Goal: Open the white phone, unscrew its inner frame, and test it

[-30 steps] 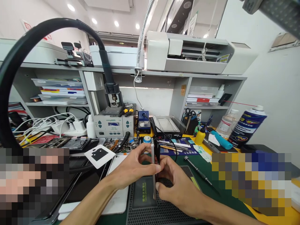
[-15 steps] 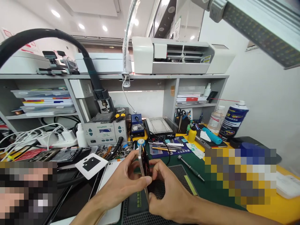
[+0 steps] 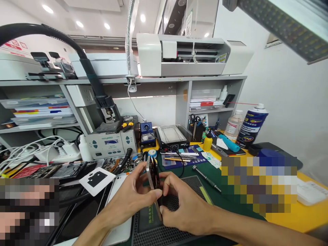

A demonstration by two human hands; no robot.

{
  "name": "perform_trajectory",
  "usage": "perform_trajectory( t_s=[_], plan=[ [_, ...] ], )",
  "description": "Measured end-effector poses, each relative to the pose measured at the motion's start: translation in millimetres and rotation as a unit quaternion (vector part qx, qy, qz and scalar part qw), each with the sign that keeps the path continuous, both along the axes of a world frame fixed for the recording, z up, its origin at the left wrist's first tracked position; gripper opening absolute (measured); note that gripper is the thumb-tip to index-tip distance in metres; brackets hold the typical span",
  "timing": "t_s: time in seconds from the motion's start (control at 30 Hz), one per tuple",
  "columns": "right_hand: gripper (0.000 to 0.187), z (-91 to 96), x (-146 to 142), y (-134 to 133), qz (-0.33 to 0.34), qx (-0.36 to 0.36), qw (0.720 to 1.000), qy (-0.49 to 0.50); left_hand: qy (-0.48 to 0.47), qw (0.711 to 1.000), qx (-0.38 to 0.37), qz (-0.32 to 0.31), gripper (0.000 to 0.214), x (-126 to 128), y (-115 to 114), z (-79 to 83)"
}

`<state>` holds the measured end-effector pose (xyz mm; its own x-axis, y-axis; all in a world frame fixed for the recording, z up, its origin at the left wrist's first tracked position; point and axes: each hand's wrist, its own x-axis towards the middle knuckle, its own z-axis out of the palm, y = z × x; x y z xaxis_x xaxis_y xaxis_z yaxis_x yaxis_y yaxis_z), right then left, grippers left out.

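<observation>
A smartphone (image 3: 149, 171) stands on its edge over the work mat, its silver frame facing me and its dark, reflective face turned right. My left hand (image 3: 130, 196) is closed around its left side, with the thumb pressed on the near edge. On the other side, my right hand (image 3: 186, 208) pinches the lower near part of the phone between thumb and curled fingers. Some right fingertips are hidden behind the dark face, and I cannot tell whether a panel stands apart from the frame. Under the hands lies a black perforated mat (image 3: 176, 230).
A small screwdriver (image 3: 207, 179) lies right of the mat. To the left are a white card (image 3: 97, 181) and a white tablet-like panel (image 3: 119, 230). Behind stand a grey soldering station (image 3: 110, 145), a black-framed heating plate (image 3: 170, 136) and a spray can (image 3: 252, 126).
The view has shifted slightly, so the surroundings sit a little left and higher. The phone tilts a bit more, its top leaning left. Both hands keep their hold.
</observation>
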<state>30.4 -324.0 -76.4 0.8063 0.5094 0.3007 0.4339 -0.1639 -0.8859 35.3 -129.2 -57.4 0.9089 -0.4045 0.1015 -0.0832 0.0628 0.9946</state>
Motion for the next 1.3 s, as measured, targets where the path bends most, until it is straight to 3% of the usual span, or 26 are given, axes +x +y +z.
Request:
perform_trajectory(
  t_s=[0.23,0.57,0.73,0.97,1.1,1.3],
  plan=[
    [0.033,-0.7,7,-5,0.044,-0.013,0.999,0.021,0.009,1.000,0.022,0.000,0.059,0,7,-1.4],
    [0.035,0.8,10,-8,0.068,-0.032,0.997,0.005,0.001,0.999,0.025,-0.036,0.049,6,17,-5.8],
    [0.032,-1.0,10,-6,0.052,-0.001,0.998,0.039,0.014,0.999,0.023,-0.029,0.059,6,16,-8.2],
    [0.032,-1.9,11,-4,0.037,0.001,0.999,0.035,0.007,0.999,0.019,-0.044,0.055,3,15,-3.6],
    [0.034,-1.1,6,1,0.008,-0.011,1.000,-0.007,0.026,0.999,0.024,-0.033,0.060,0,10,0.1],
    [0.033,-0.2,-5,9,-0.074,-0.069,0.990,-0.102,-0.005,0.999,0.042,-0.034,0.050,-9,0,5.6]
  ],
)
